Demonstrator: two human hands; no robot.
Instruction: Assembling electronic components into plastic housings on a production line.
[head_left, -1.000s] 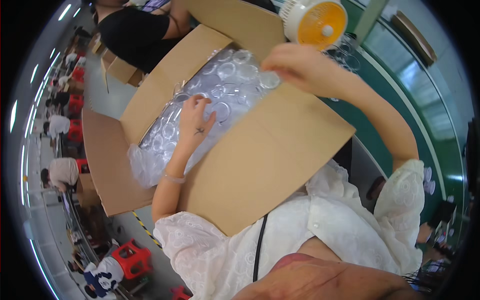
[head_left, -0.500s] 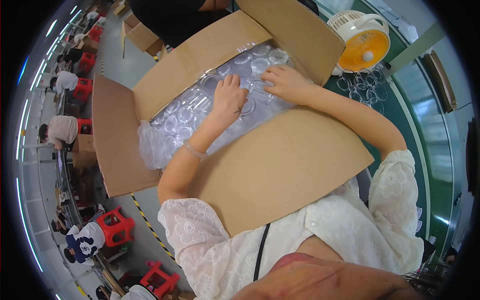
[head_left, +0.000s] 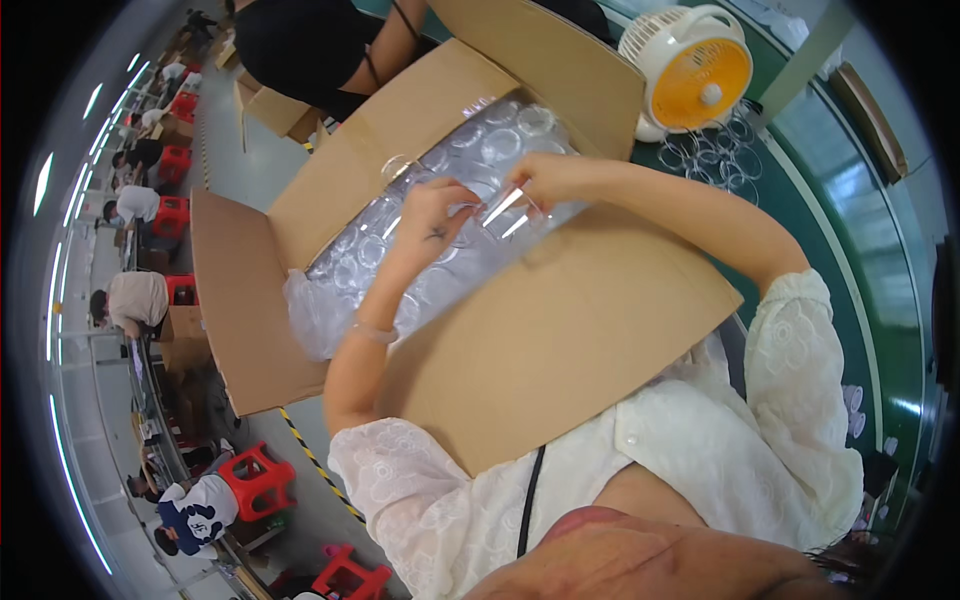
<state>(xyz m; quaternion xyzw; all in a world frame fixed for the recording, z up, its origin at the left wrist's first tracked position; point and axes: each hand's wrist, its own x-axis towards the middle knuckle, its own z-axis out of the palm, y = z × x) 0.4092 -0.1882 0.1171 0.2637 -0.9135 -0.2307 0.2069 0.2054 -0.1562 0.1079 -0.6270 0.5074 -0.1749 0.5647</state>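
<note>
Holding a clear cup (head_left: 509, 214) over an open box (head_left: 560, 330)
Right hand (head_left: 547, 184) pinches it; left hand (head_left: 436, 215) meets its end, grip unclear.

A green flat-topped table (head_left: 787, 205) carries a white fan with a round orange front (head_left: 690, 88) and, just beside it, a cluster of clear round rings (head_left: 715, 155). The grey floor (head_left: 235, 165) bears red plastic stools (head_left: 258, 480) and black-and-yellow striped tape (head_left: 318, 467).

Brown carton (head_left: 560, 310), clear cylinder (head_left: 508, 214), white fan (head_left: 655, 42), yellow-orange grille (head_left: 700, 85), cream blouse (head_left: 700, 440), seemingly flower-patterned.
</note>
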